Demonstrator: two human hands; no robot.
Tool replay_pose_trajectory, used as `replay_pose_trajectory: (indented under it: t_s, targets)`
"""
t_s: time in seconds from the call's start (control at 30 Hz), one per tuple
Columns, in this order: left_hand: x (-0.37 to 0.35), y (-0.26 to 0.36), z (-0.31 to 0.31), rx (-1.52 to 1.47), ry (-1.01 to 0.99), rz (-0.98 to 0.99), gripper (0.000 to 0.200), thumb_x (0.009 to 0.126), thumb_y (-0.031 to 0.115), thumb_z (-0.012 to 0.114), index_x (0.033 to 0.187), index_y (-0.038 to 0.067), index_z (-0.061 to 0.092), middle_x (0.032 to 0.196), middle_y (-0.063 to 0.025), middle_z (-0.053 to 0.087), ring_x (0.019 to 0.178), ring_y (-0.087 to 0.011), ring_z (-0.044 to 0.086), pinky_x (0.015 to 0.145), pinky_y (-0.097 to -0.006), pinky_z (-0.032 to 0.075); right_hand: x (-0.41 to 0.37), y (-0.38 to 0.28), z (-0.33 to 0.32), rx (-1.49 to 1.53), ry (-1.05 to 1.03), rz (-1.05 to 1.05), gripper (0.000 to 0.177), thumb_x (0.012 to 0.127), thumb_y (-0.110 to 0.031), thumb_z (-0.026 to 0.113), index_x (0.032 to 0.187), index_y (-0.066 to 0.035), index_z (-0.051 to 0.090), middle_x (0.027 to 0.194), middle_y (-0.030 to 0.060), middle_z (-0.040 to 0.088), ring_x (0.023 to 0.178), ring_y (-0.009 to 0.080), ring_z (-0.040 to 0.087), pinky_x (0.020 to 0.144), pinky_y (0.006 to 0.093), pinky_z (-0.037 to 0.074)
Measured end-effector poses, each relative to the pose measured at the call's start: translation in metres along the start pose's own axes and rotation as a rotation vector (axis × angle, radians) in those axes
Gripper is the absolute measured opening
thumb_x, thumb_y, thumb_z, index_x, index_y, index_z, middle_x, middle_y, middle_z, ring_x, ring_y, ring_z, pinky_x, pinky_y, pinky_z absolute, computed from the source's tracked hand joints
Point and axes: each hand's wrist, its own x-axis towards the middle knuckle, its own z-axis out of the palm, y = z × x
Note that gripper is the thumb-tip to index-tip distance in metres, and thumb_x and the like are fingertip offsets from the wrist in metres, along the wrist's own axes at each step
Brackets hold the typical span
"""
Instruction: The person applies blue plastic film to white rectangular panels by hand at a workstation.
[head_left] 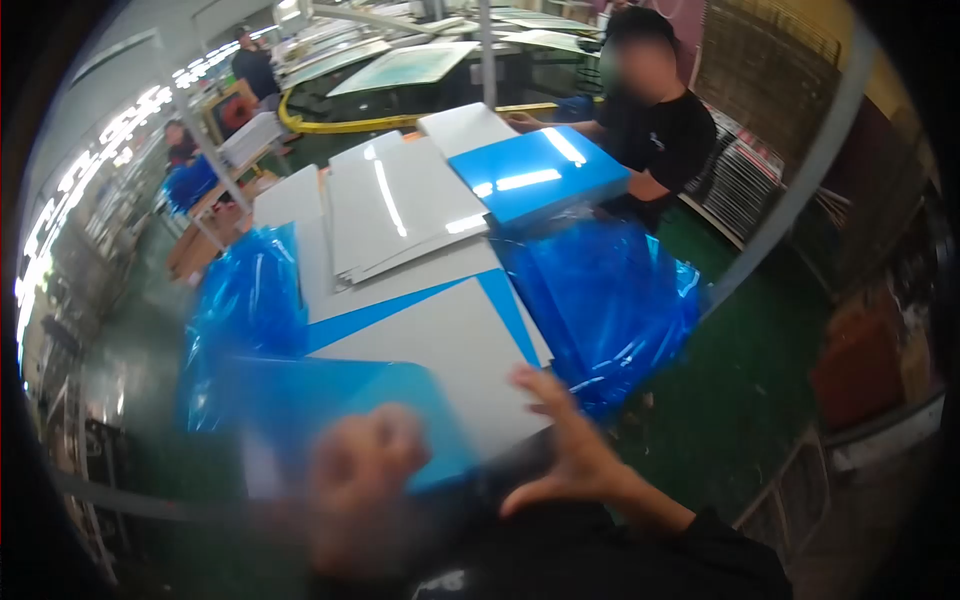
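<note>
My left hand [365,455], smeared by motion, has its fingers curled at the near edge of a blue sheet [300,395]. The sheet is blurred too, and its rounded right corner lies over a white panel [455,345]. I cannot make out whether it is loose film or a film-covered panel. Beside that white panel's near right corner, my right hand [575,445] is open, thumb and fingers spread, holding nothing. Blue strips [508,312] show under the white panel's far edges.
White panels [400,200] are stacked further back. Crumpled blue plastic film [610,300] hangs at the right, more film [250,300] at the left. Across the table a co-worker [660,130] has a hand at a glossy blue panel [540,175]. A metal post [790,190] stands right.
</note>
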Motion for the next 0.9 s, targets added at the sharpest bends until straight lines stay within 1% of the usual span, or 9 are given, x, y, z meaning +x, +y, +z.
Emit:
replay_pose_trajectory:
  t_s: [0.07, 0.1, 0.17, 0.27, 0.37, 0.47, 0.63, 0.77, 0.9]
  targets:
    - [0.018, -0.036, 0.012, -0.034, -0.059, 0.0, 0.022, 0.085, 0.017, 0.066, 0.077, 0.013, 0.046, 0.081, -0.0032, 0.047, 0.074, -0.0138, 0.04, 0.067, -0.0274, 0.032, 0.001, -0.008, 0.023, 0.327, -0.263, 0.111, 0.137, 0.051, -0.044, 0.091, 0.148, -0.005, 0.001, 0.147, 0.0237, 0.022, 0.137, 0.0353, 0.023, 0.109, 0.045, 0.027]
    - [0.026, -0.047, 0.011, -0.006, -0.071, -0.069, 0.02, 0.086, 0.016, 0.065, 0.078, 0.012, 0.047, 0.083, -0.0036, 0.048, 0.075, -0.0134, 0.041, 0.068, -0.0267, 0.033, 0.0, 0.002, 0.04, 0.257, -0.252, -0.039, 0.142, 0.053, -0.039, 0.092, 0.147, -0.004, -0.008, 0.144, 0.026, 0.024, 0.138, 0.036, 0.02, 0.112, 0.0439, 0.022]
    - [0.035, -0.069, 0.009, 0.041, -0.065, -0.234, 0.016, 0.087, 0.013, 0.063, 0.08, 0.012, 0.049, 0.085, -0.0043, 0.049, 0.076, -0.0126, 0.044, 0.071, -0.0254, 0.035, 0.003, -0.001, 0.057, 0.803, -0.157, 0.197, 0.128, 0.059, -0.031, 0.089, 0.147, -0.005, -0.001, 0.139, 0.022, 0.031, 0.134, 0.0337, 0.028, 0.108, 0.0429, 0.03]
    - [0.04, -0.086, -0.001, -0.175, 0.145, -0.35, 0.01, 0.085, 0.003, 0.063, 0.081, 0.006, 0.054, 0.087, -0.0027, 0.051, 0.082, -0.0106, 0.048, 0.078, -0.0236, 0.037, 0.011, 0.024, 0.078, 0.786, 0.048, 0.445, 0.09, 0.076, -0.019, 0.076, 0.142, -0.007, 0.016, 0.124, 0.0149, 0.044, 0.118, 0.027, 0.046, 0.097, 0.0398, 0.041]
    - [0.027, -0.083, -0.011, 0.093, 0.098, -0.155, 0.011, 0.089, 0.008, 0.058, 0.082, 0.007, 0.051, 0.086, -0.0035, 0.048, 0.078, -0.0125, 0.047, 0.074, -0.024, 0.038, 0.021, 0.01, 0.074, 1.253, 0.424, 0.575, 0.069, 0.083, -0.013, 0.069, 0.138, -0.008, 0.028, 0.12, 0.0115, 0.05, 0.104, 0.0209, 0.057, 0.085, 0.0373, 0.048]
    - [0.004, -0.07, -0.011, 0.483, 0.092, -0.046, 0.009, 0.085, 0.002, 0.061, 0.089, 0.004, 0.054, 0.092, -0.0054, 0.053, 0.09, -0.0147, 0.051, 0.079, -0.0259, 0.039, 0.025, 0.023, 0.076, 1.115, 0.509, 0.753, 0.068, 0.082, -0.012, 0.069, 0.138, -0.009, 0.03, 0.122, 0.014, 0.051, 0.099, 0.0232, 0.06, 0.08, 0.0381, 0.05]
    - [-0.032, -0.075, -0.027, 1.565, -0.018, 0.117, 0.053, 0.068, 0.013, 0.076, 0.117, 0.005, 0.056, 0.115, -0.014, 0.053, 0.109, -0.0305, 0.047, 0.096, -0.0416, 0.036, 0.034, 0.029, 0.063, 1.149, 0.43, 0.688, 0.071, 0.079, 0.0, 0.064, 0.139, -0.011, 0.027, 0.119, 0.017, 0.055, 0.096, 0.0277, 0.062, 0.077, 0.0362, 0.051]
    - [-0.052, -0.09, -0.03, 1.689, 0.205, -0.084, 0.077, 0.06, 0.011, 0.082, 0.129, 0.01, 0.048, 0.133, -0.0159, 0.042, 0.118, -0.0396, 0.041, 0.099, -0.0505, 0.033, 0.057, 0.022, 0.056, 1.223, 0.454, 0.54, 0.069, 0.079, 0.008, 0.053, 0.139, -0.01, 0.025, 0.121, 0.0198, 0.055, 0.094, 0.0295, 0.064, 0.075, 0.0344, 0.052]
    - [-0.06, -0.095, -0.034, 1.658, 0.372, 0.049, 0.069, 0.064, 0.006, 0.077, 0.127, 0.005, 0.049, 0.128, -0.018, 0.048, 0.115, -0.0382, 0.046, 0.099, -0.0473, 0.035, 0.082, -0.004, 0.025, 1.186, 0.454, 0.373, 0.066, 0.079, 0.009, 0.051, 0.139, -0.006, 0.027, 0.124, 0.0224, 0.055, 0.093, 0.0292, 0.065, 0.075, 0.0333, 0.052]
